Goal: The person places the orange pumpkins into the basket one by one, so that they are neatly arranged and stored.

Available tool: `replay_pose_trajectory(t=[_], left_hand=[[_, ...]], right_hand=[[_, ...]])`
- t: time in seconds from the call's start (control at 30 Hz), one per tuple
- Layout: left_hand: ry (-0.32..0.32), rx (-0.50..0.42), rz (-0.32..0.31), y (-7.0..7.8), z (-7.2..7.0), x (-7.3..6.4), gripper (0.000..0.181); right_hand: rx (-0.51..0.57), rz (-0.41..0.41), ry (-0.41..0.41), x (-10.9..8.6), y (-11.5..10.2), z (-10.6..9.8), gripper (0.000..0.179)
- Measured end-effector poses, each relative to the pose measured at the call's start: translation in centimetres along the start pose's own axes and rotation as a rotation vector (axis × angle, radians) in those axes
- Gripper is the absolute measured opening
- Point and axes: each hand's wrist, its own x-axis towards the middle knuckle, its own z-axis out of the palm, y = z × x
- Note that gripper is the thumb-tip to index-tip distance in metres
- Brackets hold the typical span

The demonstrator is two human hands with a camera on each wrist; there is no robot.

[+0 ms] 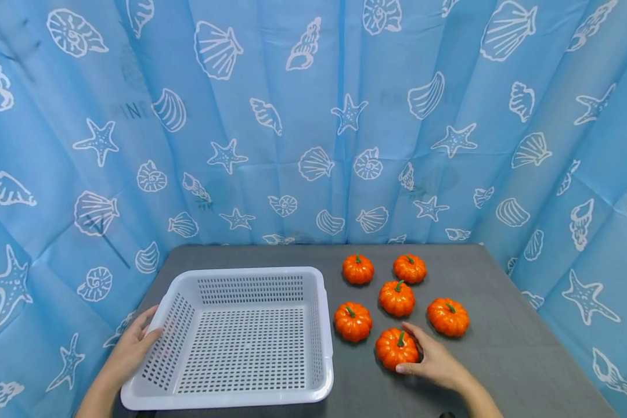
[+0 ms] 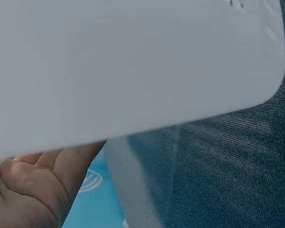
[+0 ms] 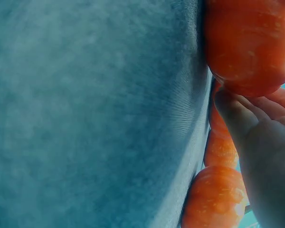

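A white plastic basket [image 1: 230,400] with slotted walls and floor sits on the left of the table. My left hand [image 1: 132,347] holds its left rim, the thumb lying at the edge; in the left wrist view the basket's smooth white side [image 2: 133,71] hides the fingertips. On the right, my right hand [image 1: 432,357] grips the nearest small orange pumpkin [image 1: 395,347], thumb at its front and fingers round its far right side. In the right wrist view this glossy pumpkin [image 3: 249,47] is above the thumb and fingers [image 3: 242,116].
Several more pumpkins with green stems stand behind and beside the held one: one by the basket [image 1: 353,322], one at centre [image 1: 396,298], one to the right [image 1: 448,317], two at the back [image 1: 357,269]. A blue shell-print curtain [image 1: 313,133] surrounds the grey table [image 1: 522,348].
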Motion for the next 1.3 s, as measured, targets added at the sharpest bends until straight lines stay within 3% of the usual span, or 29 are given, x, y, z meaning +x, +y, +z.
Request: replay_pose_trajectory(t=[0.17,0.67,0.97,1.3], left_hand=[[-0.001,0.014,0.004,0.3,0.0,-0.2,0.066],[0.018,0.068,-0.01,0.2,-0.2,-0.1,0.065],[0.028,0.074,0.004,0.3,-0.2,-0.2,0.064],[0.033,0.082,0.003,0.4,0.0,-0.1,0.064]], right_hand=[[-0.063,-0.012,-0.001,0.1,-0.2,0.1,0.092],[-0.067,-0.057,-0.032,-0.1,-0.3,-0.7,0.08],[-0.02,0.03,-0.057,0.1,-1.7,-3.5,0.079],[-0.062,-0.078,0.062,1.4,-5.0,-8.4,0.072]])
